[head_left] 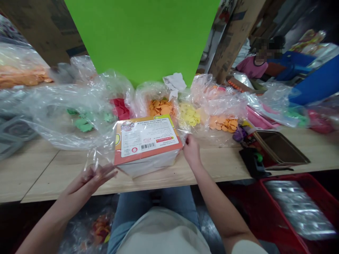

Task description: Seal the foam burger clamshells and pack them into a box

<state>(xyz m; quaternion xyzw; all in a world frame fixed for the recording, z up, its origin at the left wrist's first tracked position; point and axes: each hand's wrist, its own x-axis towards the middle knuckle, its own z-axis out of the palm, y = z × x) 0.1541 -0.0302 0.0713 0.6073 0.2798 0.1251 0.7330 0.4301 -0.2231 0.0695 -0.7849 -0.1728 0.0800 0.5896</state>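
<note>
And there's the labelled white box, long side lying across the desk! The right hand, nearer, pinches the clear plastic at the box's right corner; the left hand hangs open off its near-left side.

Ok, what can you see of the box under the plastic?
The rectangular box lies flat on the pale wooden table, wrapped in loose clear plastic film. Its top carries an orange-bordered label with small unreadable print and a barcode. The right hand's fingers touch the film at its right corner.
</note>
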